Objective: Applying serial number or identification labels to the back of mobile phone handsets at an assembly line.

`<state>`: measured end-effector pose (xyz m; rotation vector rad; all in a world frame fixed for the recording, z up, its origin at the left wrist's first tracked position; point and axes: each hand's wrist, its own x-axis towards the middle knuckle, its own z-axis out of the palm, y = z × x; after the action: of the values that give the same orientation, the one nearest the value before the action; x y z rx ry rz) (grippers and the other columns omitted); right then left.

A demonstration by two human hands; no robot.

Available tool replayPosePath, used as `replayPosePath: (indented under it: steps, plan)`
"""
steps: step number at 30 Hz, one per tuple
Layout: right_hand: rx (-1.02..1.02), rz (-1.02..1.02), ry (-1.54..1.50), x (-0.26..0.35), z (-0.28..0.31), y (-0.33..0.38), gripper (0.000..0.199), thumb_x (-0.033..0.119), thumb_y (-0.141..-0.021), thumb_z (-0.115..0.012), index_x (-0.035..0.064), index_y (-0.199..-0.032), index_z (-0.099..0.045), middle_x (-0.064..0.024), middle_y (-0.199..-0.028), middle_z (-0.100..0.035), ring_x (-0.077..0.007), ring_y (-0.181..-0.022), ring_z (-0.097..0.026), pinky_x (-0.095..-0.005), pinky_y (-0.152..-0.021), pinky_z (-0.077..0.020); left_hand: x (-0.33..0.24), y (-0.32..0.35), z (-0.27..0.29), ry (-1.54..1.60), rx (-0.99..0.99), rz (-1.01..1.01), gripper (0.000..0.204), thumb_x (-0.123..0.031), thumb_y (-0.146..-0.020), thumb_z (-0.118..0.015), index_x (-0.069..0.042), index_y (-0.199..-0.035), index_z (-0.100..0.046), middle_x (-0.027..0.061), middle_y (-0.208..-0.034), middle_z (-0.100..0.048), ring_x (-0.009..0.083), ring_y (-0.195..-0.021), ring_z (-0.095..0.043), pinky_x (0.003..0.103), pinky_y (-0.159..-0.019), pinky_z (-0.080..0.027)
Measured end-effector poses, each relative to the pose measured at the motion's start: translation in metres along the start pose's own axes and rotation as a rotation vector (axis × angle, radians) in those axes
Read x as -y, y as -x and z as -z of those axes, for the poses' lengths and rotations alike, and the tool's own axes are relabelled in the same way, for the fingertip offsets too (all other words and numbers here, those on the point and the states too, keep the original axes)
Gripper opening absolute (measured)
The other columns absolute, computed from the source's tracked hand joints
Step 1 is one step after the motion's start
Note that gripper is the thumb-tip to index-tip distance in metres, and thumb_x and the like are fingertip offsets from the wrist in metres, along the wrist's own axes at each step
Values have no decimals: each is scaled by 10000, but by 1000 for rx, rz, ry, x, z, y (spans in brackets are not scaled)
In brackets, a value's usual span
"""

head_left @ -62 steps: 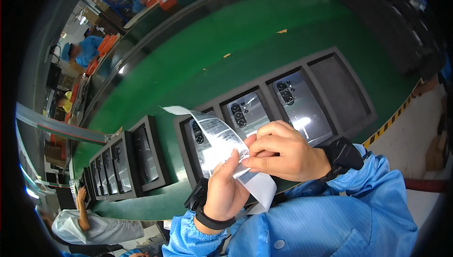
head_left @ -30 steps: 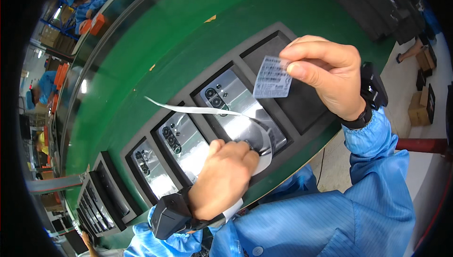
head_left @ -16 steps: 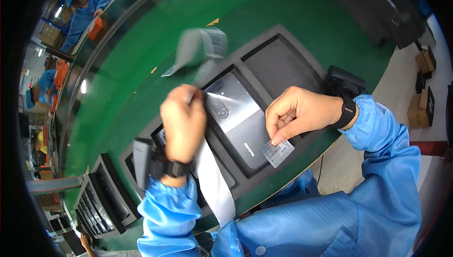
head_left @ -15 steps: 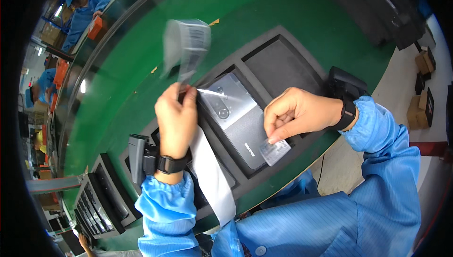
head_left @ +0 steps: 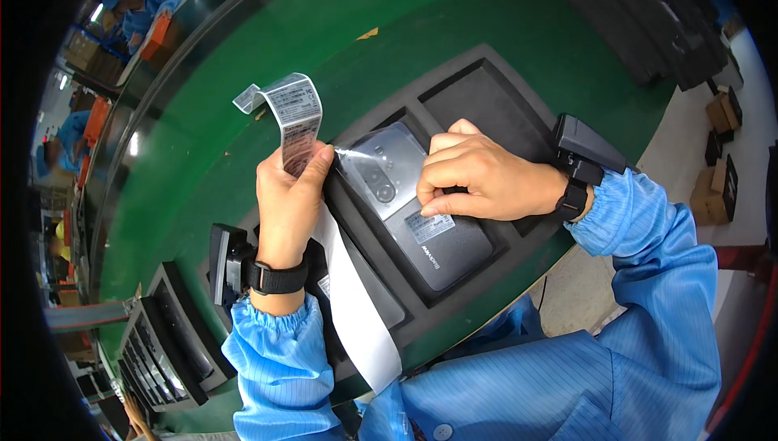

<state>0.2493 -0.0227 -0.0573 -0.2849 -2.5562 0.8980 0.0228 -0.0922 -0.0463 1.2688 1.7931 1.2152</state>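
Label (head_left: 431,228) now on phone (head_left: 444,261) in tray (head_left: 478,105) — edge tight in right grip (head_left: 486,175), strip (head_left: 354,303) in left grip (head_left: 285,202)

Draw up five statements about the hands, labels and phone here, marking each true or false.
1. The left hand holds a curling pale strip of printed labels. True.
2. The small rectangular printed label lies on the flat dark grey phone. True.
3. The phone lies directly on the green tabletop. False: it sits in a compartment of the black foam tray.
4. The right hand hangs far from the small label. False: its fingertips are at that label's edge.
5. Both wrists wear black straps. True.
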Motion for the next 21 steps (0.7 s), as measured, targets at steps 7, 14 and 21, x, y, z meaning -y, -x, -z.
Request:
replayPosePath:
  steps: [7, 14, 21]
  plan:
    - [22, 2, 22, -3, -1, 1, 125, 221, -805, -622, 116, -740, -600, 37, -683, -546, -128, -696, -461, -299, -744, -281, -3, 0, -3, 1, 3, 32, 111, -92, -810, -624, 13, -823, -591, 2, -716, -582, 69, -634, -488, 213, -560, -394]
    - [32, 8, 19, -3, -3, 1, 117, 213, -799, -629, 118, -736, -601, 44, -672, -536, -124, -680, -457, -301, -751, -283, 1, 1, -3, 4, 2, -1, 102, -84, -812, -621, 13, -824, -591, -1, -715, -579, 68, -629, -486, 211, -552, -391]
    - [29, 5, 11, -3, 0, -2, 111, 208, -794, -631, 119, -736, -601, 47, -674, -538, -122, -671, -461, -301, -753, -285, -2, 0, -3, 8, -4, 2, 95, -84, -812, -620, 7, -808, -592, -12, -692, -564, 59, -603, -467, 206, -532, -376]
